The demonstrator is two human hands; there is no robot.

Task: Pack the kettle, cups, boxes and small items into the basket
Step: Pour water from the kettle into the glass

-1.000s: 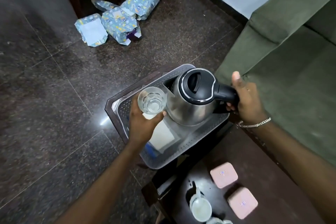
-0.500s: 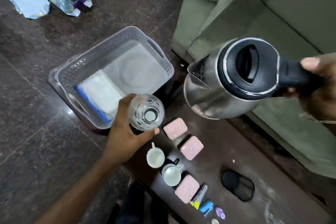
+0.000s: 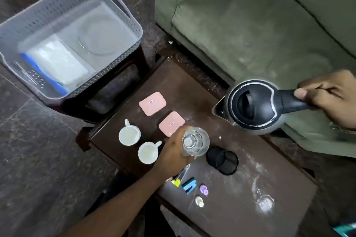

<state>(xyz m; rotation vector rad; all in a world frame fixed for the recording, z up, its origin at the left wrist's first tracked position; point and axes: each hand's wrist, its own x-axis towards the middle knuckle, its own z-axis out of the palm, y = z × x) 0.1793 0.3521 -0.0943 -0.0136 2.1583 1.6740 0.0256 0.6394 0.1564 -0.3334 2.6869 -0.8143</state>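
While our right hand (image 3: 327, 100) was closed round the black handle of the kettle (image 3: 254, 106), holding it in the air over the far edge of the dark table (image 3: 240, 188) beside the green sofa (image 3: 250, 25), our left hand (image 3: 171, 152) was wrapped round the clear glass (image 3: 195, 141) just above the tabletop. From the head view, the grey basket (image 3: 123, 11) stood well apart on a low stool (image 3: 115, 90) to the left, holding only a flat white packet (image 3: 57, 59) with a blue edge.

We judged that the kettle, being the bulkiest piece, ought to go in first, upright on the bare patch of basket floor beside the packet, with the glass tucked next to it rather than under it.

The kettle body was brushed steel, rounded, with a black plastic lid and a pointed spout. The glass was patterned and transparent, likely slippery. Two white mugs (image 3: 129, 135) sat open-mouthed near two flat pink boxes (image 3: 152, 103) with rounded corners. A black mesh cup (image 3: 224, 161) lay on its side, and the small plastic bits (image 3: 189, 185) lay at the near edge. The basket's walls were perforated plastic with slot handles.
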